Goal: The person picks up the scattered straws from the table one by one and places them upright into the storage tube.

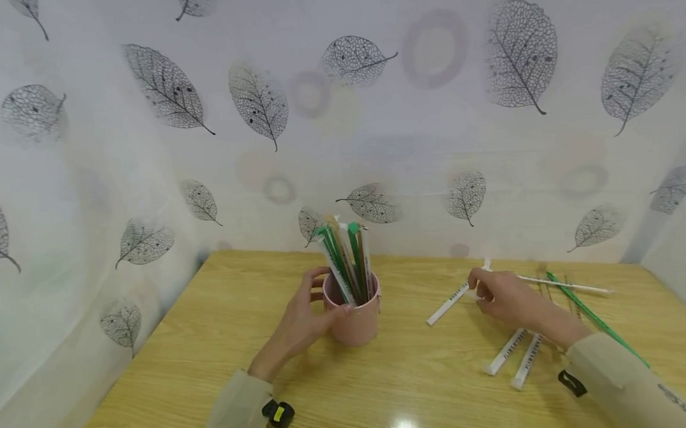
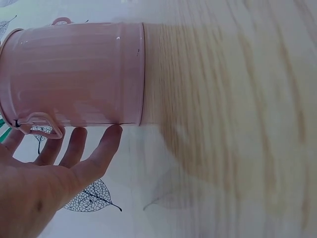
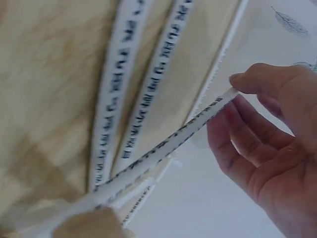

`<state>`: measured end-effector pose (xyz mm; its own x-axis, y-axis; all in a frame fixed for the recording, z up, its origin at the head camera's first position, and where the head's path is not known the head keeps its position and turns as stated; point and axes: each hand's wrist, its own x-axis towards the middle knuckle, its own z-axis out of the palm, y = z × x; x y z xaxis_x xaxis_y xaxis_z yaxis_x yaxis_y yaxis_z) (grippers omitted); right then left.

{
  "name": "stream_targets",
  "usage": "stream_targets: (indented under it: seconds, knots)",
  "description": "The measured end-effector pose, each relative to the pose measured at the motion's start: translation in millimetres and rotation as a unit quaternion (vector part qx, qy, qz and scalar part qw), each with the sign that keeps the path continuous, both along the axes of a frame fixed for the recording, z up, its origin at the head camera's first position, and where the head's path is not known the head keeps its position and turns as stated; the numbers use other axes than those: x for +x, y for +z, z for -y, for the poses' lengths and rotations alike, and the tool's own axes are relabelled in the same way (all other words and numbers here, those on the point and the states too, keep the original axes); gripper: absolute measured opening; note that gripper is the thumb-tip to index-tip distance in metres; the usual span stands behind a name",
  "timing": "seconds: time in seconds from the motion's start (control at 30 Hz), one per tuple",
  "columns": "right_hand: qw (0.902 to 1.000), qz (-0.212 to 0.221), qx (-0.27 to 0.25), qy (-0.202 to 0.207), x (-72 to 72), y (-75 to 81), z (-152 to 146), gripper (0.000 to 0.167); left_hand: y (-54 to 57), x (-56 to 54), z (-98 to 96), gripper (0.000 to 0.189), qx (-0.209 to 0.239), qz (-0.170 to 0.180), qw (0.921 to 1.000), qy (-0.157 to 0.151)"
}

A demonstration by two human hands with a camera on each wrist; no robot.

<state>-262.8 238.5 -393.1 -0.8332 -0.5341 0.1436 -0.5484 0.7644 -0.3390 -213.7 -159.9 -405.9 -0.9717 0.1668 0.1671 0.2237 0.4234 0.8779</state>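
Note:
My left hand [image 1: 301,318] holds the left side of a pink pail-shaped cup [image 1: 355,328], thumb near its front rim and fingers along the side. In the left wrist view its fingertips touch the pail wall [image 2: 74,74] near a small wire handle [image 2: 45,126]. Green, brown and white-wrapped straws [image 1: 361,264] stand upright in the cup, leaning slightly. Over to the right, my right hand [image 1: 510,299] pinches the end of a paper-wrapped straw [image 3: 168,141] with printed lettering between thumb and fingers. Another white-wrapped straw [image 1: 447,305] shows just left of that hand, partly hidden by it.
Two white-wrapped straws [image 1: 507,352] lie on the wooden table [image 1: 431,389] below the right hand. Beyond the forearm are a green straw [image 1: 597,321], a thin white straw [image 1: 576,286] and thin brown sticks, partly covered. A leaf-printed cloth [image 1: 374,142] hangs behind.

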Motion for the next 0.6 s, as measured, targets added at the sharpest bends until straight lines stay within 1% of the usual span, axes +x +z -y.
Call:
stream_targets:
  seconds: [0.07, 0.17, 0.27, 0.33, 0.5, 0.6]
  knots:
    - [0.9995, -0.026, -0.016, 0.003, -0.1, 5.3, 1.6, 0.027, 0.2, -0.3, -0.8, 0.074, 0.000, -0.002, 1.0000, 0.000]
    - [0.9948, -0.090, -0.046, 0.009, 0.1, 14.8, 5.3, 0.035, 0.5, -0.9, -1.5, 0.075, -0.001, -0.008, 1.0000, -0.002]
    - [0.9844, -0.150, -0.090, 0.017, 0.7, 24.8, 9.3, 0.045, -0.1, -1.8, -2.0, 0.075, -0.002, -0.017, 0.9998, -0.005]
    - [0.9762, -0.182, -0.117, 0.014, 1.5, 31.0, 11.7, 0.052, -0.2, -2.0, -2.5, 0.075, -0.003, -0.020, 0.9998, -0.007]
    - [0.9601, -0.220, -0.172, -0.003, 3.4, 45.3, 18.2, 0.064, 0.0, -2.3, -3.5, 0.074, -0.009, -0.021, 0.9997, -0.005]
    - [0.9514, -0.229, -0.205, -0.003, 3.0, 51.7, 21.8, 0.064, -0.5, -2.3, -3.2, 0.074, -0.010, -0.020, 0.9997, -0.003]
